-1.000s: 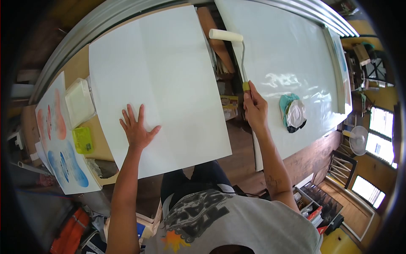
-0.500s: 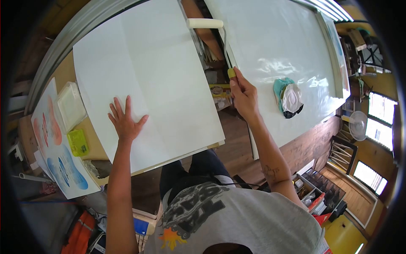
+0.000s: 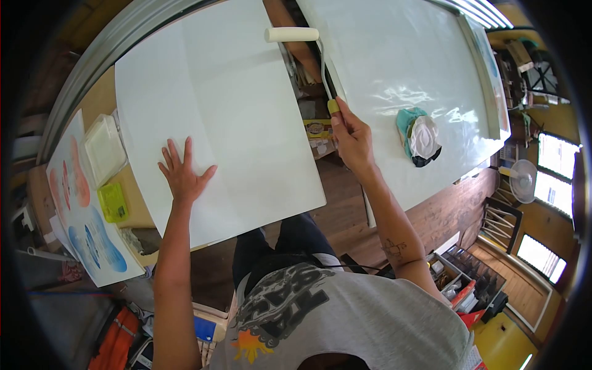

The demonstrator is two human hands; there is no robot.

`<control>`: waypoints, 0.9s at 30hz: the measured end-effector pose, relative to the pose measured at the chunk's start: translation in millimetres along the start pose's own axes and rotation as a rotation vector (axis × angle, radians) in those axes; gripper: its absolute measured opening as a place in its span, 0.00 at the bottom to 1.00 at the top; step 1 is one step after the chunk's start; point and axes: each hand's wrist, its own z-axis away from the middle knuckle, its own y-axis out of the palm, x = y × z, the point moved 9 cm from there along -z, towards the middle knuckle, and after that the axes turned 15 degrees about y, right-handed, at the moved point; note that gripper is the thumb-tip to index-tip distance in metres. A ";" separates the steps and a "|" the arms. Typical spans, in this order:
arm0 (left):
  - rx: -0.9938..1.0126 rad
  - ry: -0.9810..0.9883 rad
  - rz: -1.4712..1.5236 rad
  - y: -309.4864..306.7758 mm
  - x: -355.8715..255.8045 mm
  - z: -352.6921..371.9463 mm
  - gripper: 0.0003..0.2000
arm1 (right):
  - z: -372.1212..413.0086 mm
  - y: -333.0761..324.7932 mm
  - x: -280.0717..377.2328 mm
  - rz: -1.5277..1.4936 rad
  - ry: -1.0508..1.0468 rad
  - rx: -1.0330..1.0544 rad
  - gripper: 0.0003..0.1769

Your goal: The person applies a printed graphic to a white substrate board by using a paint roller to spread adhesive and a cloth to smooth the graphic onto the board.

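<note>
My left hand (image 3: 186,174) lies flat with its fingers spread on a large white sheet (image 3: 246,123) in front of me. My right hand (image 3: 353,137) is wrapped round the yellowish handle of a paint roller (image 3: 293,34), over the gap between the sheet and the glossy surface on the right. The roller's white sleeve points left, over or just above the sheet's upper right edge; whether it touches cannot be told.
A glossy pale surface (image 3: 382,68) on the right bears a crumpled teal, white and black bundle (image 3: 424,137). On the left are a translucent box (image 3: 103,151), a yellow-green box (image 3: 113,202) and a sheet with red and blue prints (image 3: 95,243).
The white sheet has shifted slightly, its left edge now further right and its lower right corner slightly left. My right hand and the roller have moved a little left.
</note>
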 end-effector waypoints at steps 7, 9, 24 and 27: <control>0.020 -0.056 0.001 0.7 -3.9 0.1 0.53 | 3.2 0.7 -11.1 -0.060 -0.031 0.025 0.26; 0.003 -0.055 0.001 -1.3 -4.9 1.2 0.53 | 3.1 -2.7 -18.7 0.001 0.007 0.004 0.26; 0.083 0.050 0.097 -11.4 -19.9 -33.7 0.57 | -31.9 31.3 24.4 0.479 -0.047 -0.050 0.24; 0.084 0.053 0.117 -11.0 -18.4 -33.9 0.58 | -61.7 47.1 60.6 0.591 -0.089 -0.076 0.24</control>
